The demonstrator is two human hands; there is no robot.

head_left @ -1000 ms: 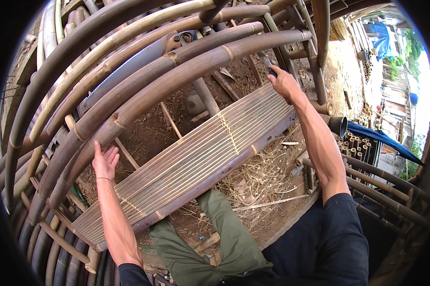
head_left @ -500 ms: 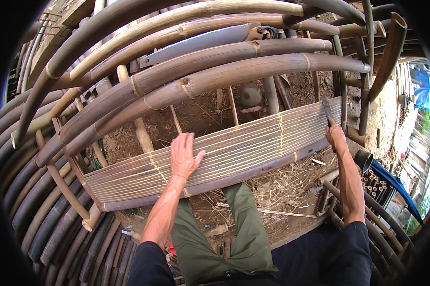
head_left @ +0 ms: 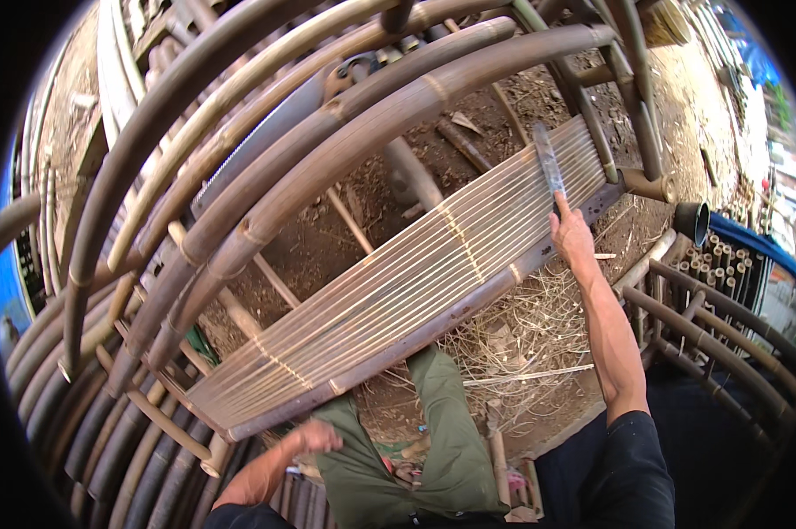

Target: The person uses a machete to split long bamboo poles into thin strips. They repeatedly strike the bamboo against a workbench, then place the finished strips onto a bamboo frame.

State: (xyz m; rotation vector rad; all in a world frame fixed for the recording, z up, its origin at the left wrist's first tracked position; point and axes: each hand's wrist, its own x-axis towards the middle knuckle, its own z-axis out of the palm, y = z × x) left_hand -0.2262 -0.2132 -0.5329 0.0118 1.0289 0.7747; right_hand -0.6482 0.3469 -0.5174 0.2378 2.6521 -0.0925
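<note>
My right hand (head_left: 574,236) grips the dark handle of a knife (head_left: 548,159), index finger stretched along it. The broad grey blade lies over the right end of a panel of narrow bamboo slats (head_left: 398,264), pointing to the far side. A thick dark bamboo pole (head_left: 424,328) runs along the panel's near edge. My left hand (head_left: 317,436) is off the slats, low beside my green-trousered thigh, near the pole's left part. Motion smears its fingers, so their pose and any small thing in them do not show.
Curved bamboo poles (head_left: 354,159) arch above the panel's far side, with a handsaw (head_left: 265,132) lying among them. Stacked bamboo (head_left: 124,441) fills the lower left. Shavings (head_left: 539,335) cover the ground near the panel. At right are a black bucket (head_left: 691,224) and cut bamboo (head_left: 720,264).
My left hand has left the slats and come down toward my thigh. My right hand and the knife have shifted left along the panel. The whole view has turned and shifted.
</note>
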